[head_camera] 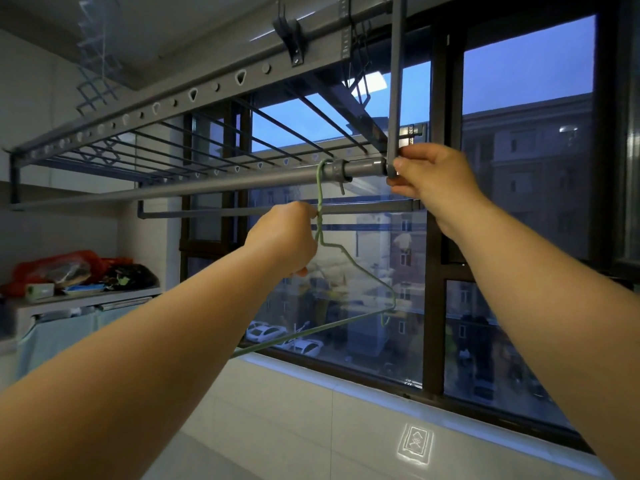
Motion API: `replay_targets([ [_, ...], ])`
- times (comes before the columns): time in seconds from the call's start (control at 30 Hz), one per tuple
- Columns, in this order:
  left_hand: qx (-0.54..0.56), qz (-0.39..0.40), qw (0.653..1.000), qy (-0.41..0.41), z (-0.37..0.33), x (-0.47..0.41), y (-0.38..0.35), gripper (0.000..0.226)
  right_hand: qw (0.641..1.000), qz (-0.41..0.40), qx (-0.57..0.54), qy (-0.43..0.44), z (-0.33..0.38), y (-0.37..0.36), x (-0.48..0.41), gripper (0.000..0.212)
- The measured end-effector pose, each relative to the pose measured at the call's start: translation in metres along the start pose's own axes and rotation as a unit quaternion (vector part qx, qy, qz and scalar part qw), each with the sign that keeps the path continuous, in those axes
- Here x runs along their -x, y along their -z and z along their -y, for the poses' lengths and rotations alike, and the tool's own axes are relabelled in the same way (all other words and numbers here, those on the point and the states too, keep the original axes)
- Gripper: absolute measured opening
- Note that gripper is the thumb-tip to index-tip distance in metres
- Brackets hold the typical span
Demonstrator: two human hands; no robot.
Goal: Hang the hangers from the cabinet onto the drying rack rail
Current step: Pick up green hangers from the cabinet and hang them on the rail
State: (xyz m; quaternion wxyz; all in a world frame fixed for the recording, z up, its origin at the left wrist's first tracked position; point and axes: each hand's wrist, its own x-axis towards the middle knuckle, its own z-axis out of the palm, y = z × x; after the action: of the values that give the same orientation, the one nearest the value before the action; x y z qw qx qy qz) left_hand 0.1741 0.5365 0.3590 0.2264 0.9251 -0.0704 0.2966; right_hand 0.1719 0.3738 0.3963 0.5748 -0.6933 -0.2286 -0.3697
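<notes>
A thin green wire hanger has its hook looped over the grey round rail of the overhead drying rack, just left of a grey collar on the rail. My left hand is closed around the hanger's twisted neck below the hook. The hanger's body tilts down toward me, and its left shoulder is hidden behind my arm. My right hand grips the rack's right end where the rail meets a vertical grey post.
The rack's perforated frame and thin cross bars stretch overhead to the left. A second lower bar runs behind the hanger. A large dark-framed window stands ahead. At far left, a cabinet top carries bags and clutter.
</notes>
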Motion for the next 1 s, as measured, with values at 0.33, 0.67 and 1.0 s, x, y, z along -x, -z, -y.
replay_targets([
  [0.33, 0.043, -0.097, 0.982, -0.157, -0.01, 0.037, 0.007, 0.042, 0.996, -0.011, 0.082, -0.026, -0.005, 0.015, 0.018, 0.034],
  [0.67, 0.291, 0.092, 0.918, -0.253, -0.04, 0.093, -0.09, 0.018, 0.942, -0.088, 0.284, -0.152, -0.049, 0.112, 0.112, 0.024],
  [1.0, 0.332, 0.26, 0.852, -0.31, -0.143, 0.158, -0.24, 0.04, 0.795, -0.297, 0.423, -0.317, -0.08, 0.323, 0.269, 0.023],
])
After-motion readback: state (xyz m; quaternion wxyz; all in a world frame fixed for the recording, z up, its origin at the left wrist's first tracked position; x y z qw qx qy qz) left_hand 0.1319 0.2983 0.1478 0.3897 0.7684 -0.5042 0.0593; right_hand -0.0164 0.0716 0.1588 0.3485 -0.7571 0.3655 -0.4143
